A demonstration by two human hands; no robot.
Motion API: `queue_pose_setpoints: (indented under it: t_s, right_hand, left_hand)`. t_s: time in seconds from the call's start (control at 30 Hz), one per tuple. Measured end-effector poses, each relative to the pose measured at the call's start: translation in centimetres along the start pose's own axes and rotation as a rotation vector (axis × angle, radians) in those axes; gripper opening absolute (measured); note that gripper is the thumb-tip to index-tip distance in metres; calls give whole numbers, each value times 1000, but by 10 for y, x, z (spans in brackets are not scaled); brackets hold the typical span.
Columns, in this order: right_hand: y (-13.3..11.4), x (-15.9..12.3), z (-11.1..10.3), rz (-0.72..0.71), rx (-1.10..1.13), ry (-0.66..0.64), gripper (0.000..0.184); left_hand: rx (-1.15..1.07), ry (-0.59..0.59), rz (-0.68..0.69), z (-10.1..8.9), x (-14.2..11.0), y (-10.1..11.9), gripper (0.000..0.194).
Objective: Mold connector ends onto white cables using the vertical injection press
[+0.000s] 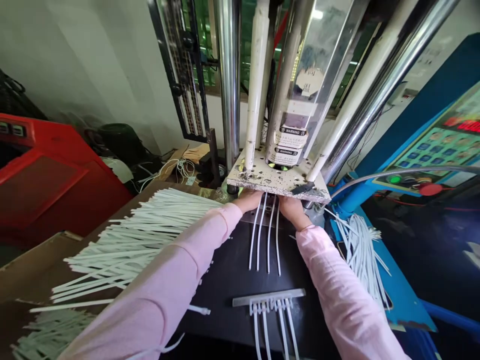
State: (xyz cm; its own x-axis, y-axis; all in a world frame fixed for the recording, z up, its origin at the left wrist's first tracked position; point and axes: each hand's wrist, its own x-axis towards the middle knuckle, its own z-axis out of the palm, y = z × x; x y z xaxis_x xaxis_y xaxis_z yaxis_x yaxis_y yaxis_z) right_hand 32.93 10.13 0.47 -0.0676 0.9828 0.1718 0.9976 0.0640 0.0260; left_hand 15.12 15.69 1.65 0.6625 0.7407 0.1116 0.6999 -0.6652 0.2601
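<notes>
Both my hands reach in beneath the pale, chipped plate (262, 182) of an upright press. My left hand (248, 201) is at the left of several thin white cables (259, 235), which stick out toward me from under the plate. On their right side is my right hand (293, 209). The plate hides the fingers of both hands, so their grip does not show. Nearer to me, a metal bar fixture (269, 298) lies on the dark table (225, 285). White connector ends (258, 306) of several more cables sit along its front edge.
Many white cables (150, 240) are spread in a heap at the left. Another bundle (360, 255) lies on a blue surface at the right. Metal columns (229, 90) rise behind the plate. A control panel (435, 150) stands right; a red machine (56, 175) stands left.
</notes>
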Motion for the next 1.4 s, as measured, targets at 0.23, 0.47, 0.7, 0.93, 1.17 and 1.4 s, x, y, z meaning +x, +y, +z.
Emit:
queue_pose_setpoints:
  t_s: [0.23, 0.47, 0.7, 0.93, 1.17, 1.4]
  right_hand:
    - [21, -132, -59, -121, 335, 208, 54]
    - [32, -335, -37, -52, 325, 55, 82]
    - [-32, -367, -1, 195, -6, 150, 73]
    - [-33, -362, -2, 258, -58, 137, 80]
    - [-41, -360, 1, 345, -110, 162, 78]
    - [-41, -358, 6, 378, -74, 208, 76]
  left_hand:
    - [-12, 132, 87, -39, -145, -7, 61]
    - [103, 18, -7, -19, -337, 7, 118]
    - [271, 109, -185, 23, -352, 42, 92]
    - [223, 176, -300, 32, -346, 52, 95]
    - [191, 190, -324, 36, -340, 52, 95]
    - [201, 259, -362, 44, -340, 51, 95]
